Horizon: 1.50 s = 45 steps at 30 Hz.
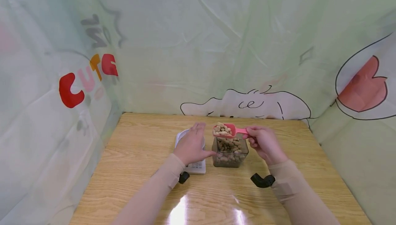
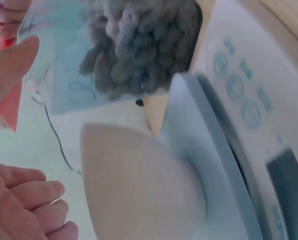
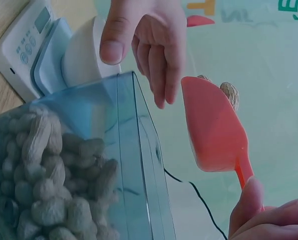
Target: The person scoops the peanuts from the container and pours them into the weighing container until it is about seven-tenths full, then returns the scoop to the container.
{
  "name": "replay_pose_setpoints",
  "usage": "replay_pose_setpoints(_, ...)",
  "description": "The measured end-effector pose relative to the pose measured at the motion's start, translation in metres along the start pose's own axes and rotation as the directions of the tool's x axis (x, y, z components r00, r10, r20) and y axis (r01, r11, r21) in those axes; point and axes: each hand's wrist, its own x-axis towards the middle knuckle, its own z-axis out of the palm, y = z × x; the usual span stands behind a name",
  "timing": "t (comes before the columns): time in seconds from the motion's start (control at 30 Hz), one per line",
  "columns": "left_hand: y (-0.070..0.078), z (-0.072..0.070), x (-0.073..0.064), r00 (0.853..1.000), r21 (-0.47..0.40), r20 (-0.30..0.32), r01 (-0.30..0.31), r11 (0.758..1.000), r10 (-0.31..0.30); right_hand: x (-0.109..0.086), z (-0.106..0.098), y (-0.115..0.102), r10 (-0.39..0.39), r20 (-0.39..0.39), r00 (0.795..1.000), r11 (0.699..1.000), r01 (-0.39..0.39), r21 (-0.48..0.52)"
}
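My right hand (image 1: pixel 263 142) grips the handle of a red scoop (image 3: pixel 213 127) loaded with peanuts (image 1: pixel 221 129). The scoop hangs above a clear square container (image 1: pixel 227 163) of unshelled peanuts (image 3: pixel 54 190). To the left, my left hand (image 1: pixel 192 145) hovers over a white bowl (image 2: pixel 139 185) with its fingers extended and thumb apart, holding nothing. That bowl sits on the blue-grey platform of a white kitchen scale (image 2: pixel 238 80). In the head view the left hand hides much of the bowl and scale; whether the bowl contains anything cannot be seen.
The wooden table (image 1: pixel 136 142) meets a printed curtain (image 1: pixel 173 63) at its back edge, with more curtain at both sides. Black wrist mounts (image 1: pixel 262 180) sit at both wrists. The peanut container stands close beside the scale's right side.
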Motion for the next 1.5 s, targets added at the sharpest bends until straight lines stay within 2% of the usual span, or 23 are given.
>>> replay_pose_setpoints(0.17,-0.013,-0.005,-0.005,0.999,0.001,-0.022,0.033,0.999,-0.033,0.005,0.01,-0.001,-0.014,0.017,1.0,1.0,0.014,-0.022)
replay_pose_setpoints(0.57,-0.052,-0.004,-0.027,0.995,-0.037,-0.046,0.087,0.996,-0.088,0.018,0.043,0.011,-0.02,0.038,0.999,0.999,0.022,-0.044)
replay_pose_setpoints(0.83,-0.07,0.005,-0.033,0.995,-0.028,-0.017,0.1,0.995,-0.101,0.024,0.061,0.016,-0.007,0.041,0.999,0.997,0.01,-0.073)
replay_pose_setpoints(1.27,-0.084,0.008,-0.038,0.989,-0.046,0.008,0.146,0.988,-0.146,0.027,0.077,0.015,-0.014,-0.019,1.0,0.988,0.011,-0.157)
replay_pose_setpoints(1.5,-0.086,0.011,-0.036,0.991,-0.041,0.018,0.135,0.99,-0.135,0.032,0.081,0.018,-0.051,-0.064,0.997,0.974,0.036,-0.224)
